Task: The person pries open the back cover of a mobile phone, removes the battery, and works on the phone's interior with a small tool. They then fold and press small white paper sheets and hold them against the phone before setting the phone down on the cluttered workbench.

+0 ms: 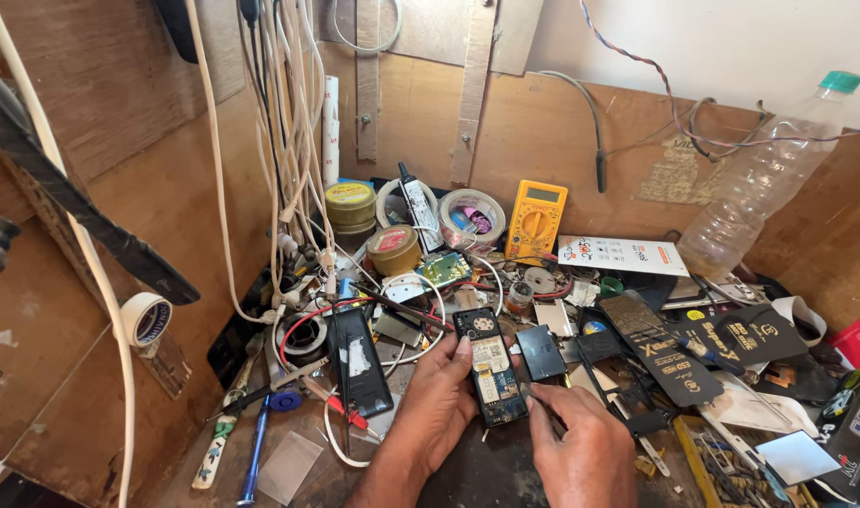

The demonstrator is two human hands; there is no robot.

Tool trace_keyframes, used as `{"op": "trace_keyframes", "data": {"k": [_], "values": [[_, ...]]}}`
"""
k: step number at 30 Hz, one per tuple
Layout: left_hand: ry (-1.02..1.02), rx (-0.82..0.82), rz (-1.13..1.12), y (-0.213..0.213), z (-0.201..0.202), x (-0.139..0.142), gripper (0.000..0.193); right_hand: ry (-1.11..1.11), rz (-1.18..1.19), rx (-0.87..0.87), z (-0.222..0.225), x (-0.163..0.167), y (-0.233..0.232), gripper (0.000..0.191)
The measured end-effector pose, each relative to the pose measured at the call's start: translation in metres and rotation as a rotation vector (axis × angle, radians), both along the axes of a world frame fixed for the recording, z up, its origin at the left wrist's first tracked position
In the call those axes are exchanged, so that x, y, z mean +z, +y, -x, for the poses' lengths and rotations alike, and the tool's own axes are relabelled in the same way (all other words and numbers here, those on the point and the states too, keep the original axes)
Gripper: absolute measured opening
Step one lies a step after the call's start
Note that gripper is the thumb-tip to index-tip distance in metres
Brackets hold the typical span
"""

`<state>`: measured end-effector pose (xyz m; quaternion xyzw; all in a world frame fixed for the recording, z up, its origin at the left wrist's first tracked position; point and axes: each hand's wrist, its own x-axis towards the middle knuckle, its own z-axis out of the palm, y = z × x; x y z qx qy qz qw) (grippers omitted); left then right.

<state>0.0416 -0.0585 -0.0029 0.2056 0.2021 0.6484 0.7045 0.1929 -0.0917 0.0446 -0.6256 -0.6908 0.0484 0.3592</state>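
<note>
My left hand (435, 404) grips a small opened phone (489, 365), back side up with its inner parts showing, just above the cluttered bench. My right hand (576, 437) pinches thin metal tweezers (535, 402) whose tip touches the phone's lower right edge. A black battery (541, 352) lies right beside the phone. A black phone back cover (358, 357) lies to the left of my left hand.
A yellow multimeter (535, 220) leans on the back board. Tape rolls (350, 205), a green circuit board (443, 268) and red probes (345, 412) lie around. A clear plastic bottle (750, 188) leans at right, white cables (289, 141) hang at left, black packets (693, 353) right.
</note>
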Motion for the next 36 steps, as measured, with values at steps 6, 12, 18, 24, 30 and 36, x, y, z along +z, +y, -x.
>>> {"op": "trace_keyframes", "data": {"k": [6,12,18,24,30,36], "values": [[0.01,0.013,-0.013,0.001,-0.001,-0.004,0.034,-0.079,0.034,-0.006,0.004,0.003,0.002,0.02],[0.024,0.017,-0.024,0.001,0.0,-0.007,0.035,-0.048,0.057,0.009,0.006,0.002,0.007,0.018],[0.04,0.02,-0.023,0.002,0.0,-0.006,0.034,0.377,0.474,-0.037,-0.008,0.006,0.021,0.018],[0.059,0.004,-0.008,-0.003,0.0,-0.001,0.037,0.636,0.602,0.062,-0.025,0.0,0.028,0.023],[0.07,-0.001,-0.015,-0.004,0.001,0.003,0.037,0.755,0.678,0.107,-0.038,-0.003,0.035,0.025],[0.058,0.0,-0.017,-0.003,0.001,0.002,0.037,0.839,0.737,0.096,-0.045,-0.008,0.04,0.028]]}}
